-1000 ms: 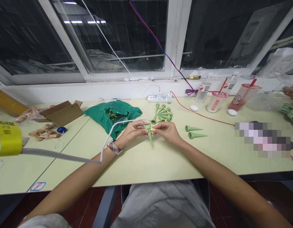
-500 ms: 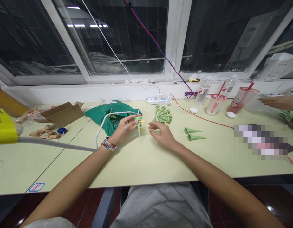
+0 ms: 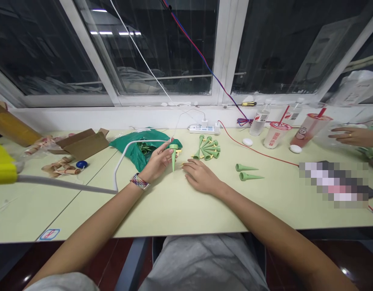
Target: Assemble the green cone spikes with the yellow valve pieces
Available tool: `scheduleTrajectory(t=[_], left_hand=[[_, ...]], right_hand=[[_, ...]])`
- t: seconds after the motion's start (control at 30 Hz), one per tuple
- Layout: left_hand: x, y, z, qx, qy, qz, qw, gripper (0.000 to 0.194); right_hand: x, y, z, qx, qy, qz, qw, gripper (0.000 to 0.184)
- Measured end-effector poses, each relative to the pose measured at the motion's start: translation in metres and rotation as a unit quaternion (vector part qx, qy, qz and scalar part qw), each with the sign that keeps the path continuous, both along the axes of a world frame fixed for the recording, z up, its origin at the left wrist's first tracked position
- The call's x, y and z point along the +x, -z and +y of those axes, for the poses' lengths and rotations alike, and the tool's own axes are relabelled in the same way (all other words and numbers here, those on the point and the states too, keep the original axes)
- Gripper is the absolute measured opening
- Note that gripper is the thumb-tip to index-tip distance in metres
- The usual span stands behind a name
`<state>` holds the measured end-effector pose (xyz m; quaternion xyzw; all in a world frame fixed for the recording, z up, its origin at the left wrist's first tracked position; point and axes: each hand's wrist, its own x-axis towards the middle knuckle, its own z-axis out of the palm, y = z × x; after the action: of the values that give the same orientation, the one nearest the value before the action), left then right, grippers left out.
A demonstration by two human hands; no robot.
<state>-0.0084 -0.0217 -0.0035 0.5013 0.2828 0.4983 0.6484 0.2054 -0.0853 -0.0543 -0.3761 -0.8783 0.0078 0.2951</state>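
Observation:
My left hand (image 3: 158,162) is closed around a green plastic watering spike (image 3: 173,157), held upright with its point down over the table. A small yellow valve (image 3: 179,151) sticks out from the spike's side near the top. Just right of it, my right hand (image 3: 201,176) is low over the tabletop, palm down, fingers and thumb apart. Its fingertips are at a small yellow piece (image 3: 182,164); whether they touch it is unclear. Beyond lies a fanned cluster of green spikes (image 3: 208,148) with yellow valves. Two loose green spikes (image 3: 250,176) lie to the right.
A green plastic bag (image 3: 126,146) with more green pieces stands behind my left hand, a grey-white cable (image 3: 115,173) looping before it. Cardboard (image 3: 83,144) and wooden toys (image 3: 63,166) lie left. A power strip (image 3: 204,129), drink cups (image 3: 276,135) and another person's hand (image 3: 350,136) are farther back.
My right hand has lowered and shifted slightly left, its pinched fingers now apart near the small yellow piece. My left hand has moved the green spike slightly left and up.

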Motion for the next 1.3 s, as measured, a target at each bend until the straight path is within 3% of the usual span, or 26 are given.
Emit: scheduleTrajectory(t=[0.23,0.43,0.87,1.1,1.3], left_hand=[[-0.006,-0.003,0.005,-0.047,0.003,-0.066,0.997,0.055],[-0.009,-0.007,0.005,-0.087,0.009,-0.111,0.99,0.053],[-0.009,-0.005,0.005,-0.095,0.012,-0.102,0.99,0.059],[-0.01,-0.001,0.006,-0.087,0.026,-0.077,0.993,0.051],[-0.011,-0.004,0.006,-0.096,0.026,-0.094,0.991,0.049]], right_hand=[[-0.002,-0.002,0.001,0.006,0.001,-0.002,1.0,0.025],[-0.001,0.004,0.006,0.016,0.007,0.024,1.0,0.038],[-0.001,0.007,0.01,0.003,-0.006,0.029,1.0,0.022],[-0.003,0.004,0.005,0.007,-0.024,0.042,0.999,0.028],[-0.004,0.004,0.004,0.006,-0.051,0.012,0.999,0.019]])
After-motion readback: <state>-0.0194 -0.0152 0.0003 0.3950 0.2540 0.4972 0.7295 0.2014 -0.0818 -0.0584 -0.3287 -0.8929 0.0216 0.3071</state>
